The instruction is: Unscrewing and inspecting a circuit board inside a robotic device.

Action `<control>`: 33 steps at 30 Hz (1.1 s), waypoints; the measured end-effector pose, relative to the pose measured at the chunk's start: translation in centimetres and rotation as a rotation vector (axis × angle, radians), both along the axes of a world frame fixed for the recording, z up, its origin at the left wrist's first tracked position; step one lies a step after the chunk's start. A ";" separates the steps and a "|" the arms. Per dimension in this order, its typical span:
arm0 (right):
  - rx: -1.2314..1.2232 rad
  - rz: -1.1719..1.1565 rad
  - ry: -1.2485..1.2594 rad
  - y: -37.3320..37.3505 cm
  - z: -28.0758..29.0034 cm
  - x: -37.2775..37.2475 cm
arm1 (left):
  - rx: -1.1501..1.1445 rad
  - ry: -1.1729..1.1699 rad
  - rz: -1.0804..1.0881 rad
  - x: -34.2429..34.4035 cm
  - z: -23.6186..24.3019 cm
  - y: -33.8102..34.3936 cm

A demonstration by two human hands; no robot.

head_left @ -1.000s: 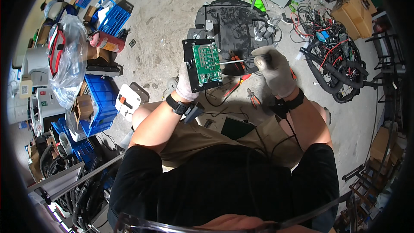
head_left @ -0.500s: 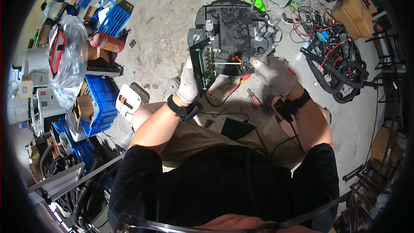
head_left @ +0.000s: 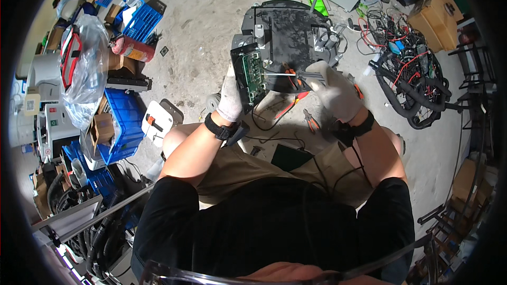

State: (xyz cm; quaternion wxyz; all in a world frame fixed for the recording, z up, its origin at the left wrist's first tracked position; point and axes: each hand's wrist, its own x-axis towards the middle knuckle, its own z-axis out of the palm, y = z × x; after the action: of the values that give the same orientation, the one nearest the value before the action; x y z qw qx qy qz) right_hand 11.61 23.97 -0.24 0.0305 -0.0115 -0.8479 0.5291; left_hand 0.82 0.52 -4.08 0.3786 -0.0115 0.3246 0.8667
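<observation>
Head view: we are gripping the green board [head_left: 252, 75] by its lower edge with the gloved left hand [head_left: 231, 96], holding it upright above the concrete floor [head_left: 211, 16], at the near left corner of the black base [head_left: 285, 31]. Our right hand [head_left: 334, 92] is closing around a screwdriver [head_left: 285, 74], its tip touching the board. We are risking a slip: too much push could scratch the board or drop it.

— What is being held?
— A green circuit board [head_left: 252, 74] in a black frame, tilted on edge just left of the black machine base [head_left: 288, 31].
— And the screwdriver [head_left: 288, 75]?
— Level, tip touching the board.
</observation>
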 end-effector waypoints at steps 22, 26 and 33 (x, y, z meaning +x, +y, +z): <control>-0.034 0.035 0.061 0.3 0.8 0.1 | -0.017 -0.012 -0.090 -0.3 -2.4 -0.5; -0.070 -0.011 0.038 0.7 0.2 -0.1 | 0.080 -0.097 -0.129 -0.3 -2.2 -0.4; 0.013 0.059 0.131 1.5 -0.8 -0.5 | -0.012 -0.014 -0.116 0.1 -1.6 0.1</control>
State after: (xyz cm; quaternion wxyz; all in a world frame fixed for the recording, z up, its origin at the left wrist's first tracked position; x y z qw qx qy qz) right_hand 11.15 25.49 -1.03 0.0705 0.0486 -0.8476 0.5238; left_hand 0.94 0.61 -5.66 0.4305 -0.0011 0.3270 0.8413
